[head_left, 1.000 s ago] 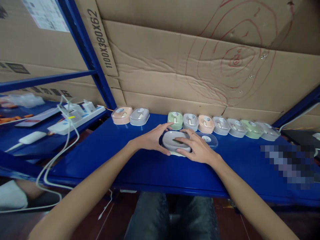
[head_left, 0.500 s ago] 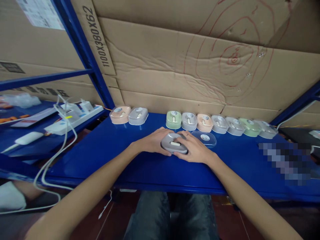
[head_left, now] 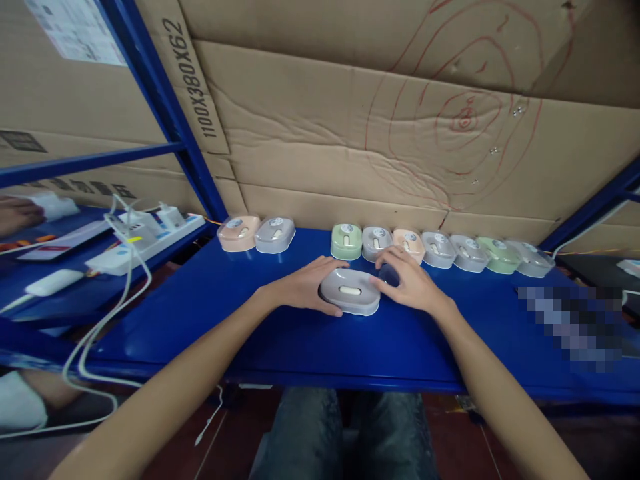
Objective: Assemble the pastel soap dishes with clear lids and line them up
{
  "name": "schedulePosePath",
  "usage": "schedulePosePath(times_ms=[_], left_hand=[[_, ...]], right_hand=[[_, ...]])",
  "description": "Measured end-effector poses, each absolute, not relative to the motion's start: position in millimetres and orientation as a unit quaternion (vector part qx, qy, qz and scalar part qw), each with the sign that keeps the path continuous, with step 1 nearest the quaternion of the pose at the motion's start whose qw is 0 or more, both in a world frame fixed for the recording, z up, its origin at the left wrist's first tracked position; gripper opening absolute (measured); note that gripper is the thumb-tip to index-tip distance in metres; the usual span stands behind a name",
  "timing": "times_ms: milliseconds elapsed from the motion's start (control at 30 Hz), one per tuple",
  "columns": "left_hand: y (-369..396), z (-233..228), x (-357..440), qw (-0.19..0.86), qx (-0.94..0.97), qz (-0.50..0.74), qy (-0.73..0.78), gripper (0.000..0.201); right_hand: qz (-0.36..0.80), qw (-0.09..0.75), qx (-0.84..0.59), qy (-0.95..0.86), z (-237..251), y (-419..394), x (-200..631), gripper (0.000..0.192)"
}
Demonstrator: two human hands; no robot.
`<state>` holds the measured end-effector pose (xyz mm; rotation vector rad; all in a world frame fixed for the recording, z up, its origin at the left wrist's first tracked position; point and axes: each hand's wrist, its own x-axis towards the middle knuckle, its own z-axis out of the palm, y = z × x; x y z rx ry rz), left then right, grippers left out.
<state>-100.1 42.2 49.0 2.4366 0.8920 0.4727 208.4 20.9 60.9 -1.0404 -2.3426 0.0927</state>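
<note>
Lid [head_left: 389, 274] mostly behind right hand [head_left: 414, 281]

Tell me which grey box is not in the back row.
The grey box between the left hand and right hand; the other grey boxes stand along the cardboard at the back.

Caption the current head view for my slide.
Left hand cups a gray dish, right hand beside it, with lidded dishes lined up behind.

Grey oval dish [head_left: 350, 302] flat, uncovered; clear lid [head_left: 389, 274] beside, part-hidden.
</note>
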Motion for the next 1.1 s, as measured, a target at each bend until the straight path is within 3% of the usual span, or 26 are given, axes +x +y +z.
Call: schedulePosePath(times_ms=[200,667,833,967,1100], left_hand=[[42.4,54.4,-100.2,0.265,0.891,0.172,0.327,0.087],[45.5,61.9,-104.3,0.224,0.882,0.176,0.375,0.083],[46.4,61.6,-103.7,0.223,0.884,0.181,0.37,0.082],[45.4,58.6,-101.2,0.234,0.882,0.184,0.366,0.083],[42.6,48.6,-94.7,0.249,0.878,0.196,0.36,0.088]], right_hand=[[0.048,0.179,-0.449,-0.874,66.5,36.8,243.2,0.025],[0.132,0.139,-0.446,-0.874,61.5,34.6,251.4,0.053],[0.134,0.191,-0.436,-0.869,62.2,34.3,252.1,0.046],[0.146,0.277,-0.433,-0.845,70.0,31.7,248.2,0.037],[0.136,0.359,-0.394,-0.835,71.5,27.2,232.0,0.039]])
